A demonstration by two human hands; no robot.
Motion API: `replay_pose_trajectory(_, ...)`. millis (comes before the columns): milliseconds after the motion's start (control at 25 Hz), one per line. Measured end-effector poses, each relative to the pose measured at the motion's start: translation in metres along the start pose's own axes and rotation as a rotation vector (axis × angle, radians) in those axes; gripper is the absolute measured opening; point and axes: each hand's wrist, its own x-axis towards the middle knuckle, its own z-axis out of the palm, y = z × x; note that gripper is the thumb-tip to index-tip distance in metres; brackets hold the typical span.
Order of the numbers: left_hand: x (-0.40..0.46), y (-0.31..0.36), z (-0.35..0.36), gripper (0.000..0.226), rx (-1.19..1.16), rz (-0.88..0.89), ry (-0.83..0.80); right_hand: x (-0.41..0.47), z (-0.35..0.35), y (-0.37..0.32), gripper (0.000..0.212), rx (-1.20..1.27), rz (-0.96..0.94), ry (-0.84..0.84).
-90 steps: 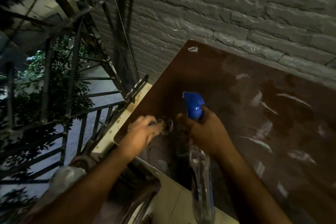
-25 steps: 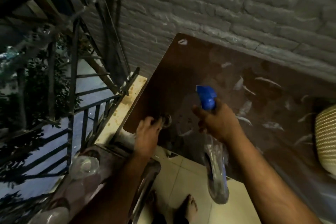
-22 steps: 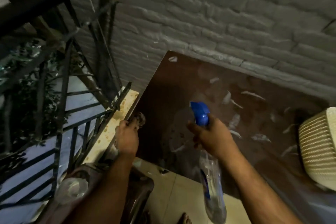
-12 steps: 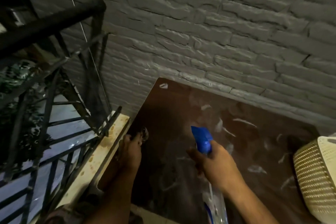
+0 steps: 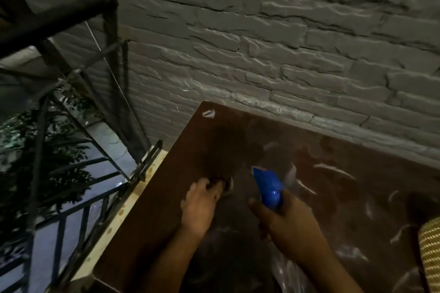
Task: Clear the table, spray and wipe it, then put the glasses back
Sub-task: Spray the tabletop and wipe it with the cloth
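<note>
Two hands over the brown tabletop [image 5: 214, 145]. Left hand [image 5: 201, 204] presses a small dark wad, likely a cloth [image 5: 225, 185], onto the surface near the left edge, fingers curled round it. Right hand [image 5: 288, 226] has its grip closed round the neck of a blue-headed spray bottle [image 5: 267, 185], nozzle aimed far. Woven basket [image 5: 431, 252] at right edge. Grey brick wall [image 5: 262, 43] beyond, black railing [image 5: 71, 126] at left.

Left hand [image 5: 198, 207] fingers curled; right hand [image 5: 289, 226] fingers clenched.
</note>
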Motion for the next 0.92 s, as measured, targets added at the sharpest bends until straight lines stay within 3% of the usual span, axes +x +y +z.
replay_pose_trajectory(40, -0.026, -0.004, 0.008, 0.036, 0.022, 0.078, -0.016, 0.005, -0.003, 0.003, 0.026, -0.005, -0.009, 0.005)
replay_pose_trajectory(120, -0.03, -0.025, -0.001, 0.043, 0.023, 0.148, 0.109, 0.01, -0.01, 0.005, 0.028, -0.014, -0.015, 0.0)
replay_pose_trajectory(200, 0.024, -0.015, -0.017, 0.048, 0.044, -0.053, 0.154, 0.022, -0.014, 0.003, 0.028, 0.002, -0.026, 0.007)
replay_pose_trajectory(240, 0.049, 0.002, -0.021, 0.043, -0.001, -0.094, 0.141, 0.03, -0.015, 0.002, 0.027, 0.012, -0.038, 0.017)
replay_pose_trajectory(360, 0.018, 0.041, 0.001, 0.029, 0.053, 0.108, 0.035, 0.047, -0.02, -0.004, 0.029, 0.042, -0.07, 0.024)
replay_pose_trajectory(400, -0.006, 0.037, 0.01, 0.031, 0.025, 0.21, -0.021, 0.052, -0.024, -0.005, 0.03, 0.05, -0.06, 0.02)
replay_pose_trajectory(480, -0.007, 0.007, 0.003, 0.037, 0.056, 0.295, 0.035, 0.058, -0.029, -0.008, 0.028, 0.061, -0.025, 0.016)
replay_pose_trajectory(560, 0.062, -0.001, -0.01, 0.039, 0.091, 0.186, 0.13, 0.071, -0.031, -0.012, 0.026, 0.07, -0.002, 0.028)
replay_pose_trajectory(640, 0.129, 0.024, -0.007, 0.035, -0.003, 0.027, 0.075, 0.088, -0.029, -0.013, 0.027, 0.075, -0.008, 0.056)
replay_pose_trajectory(800, 0.094, 0.046, 0.024, 0.024, -0.025, 0.208, -0.127, 0.112, -0.031, -0.02, 0.028, 0.11, 0.026, 0.07)
replay_pose_trajectory(880, 0.086, 0.025, 0.005, 0.025, -0.031, 0.296, -0.092, 0.116, -0.037, -0.025, 0.028, 0.105, 0.071, 0.073)
replay_pose_trajectory(920, 0.111, 0.013, 0.0, 0.027, -0.025, 0.23, -0.043, 0.121, -0.039, -0.028, 0.028, 0.086, 0.083, 0.082)
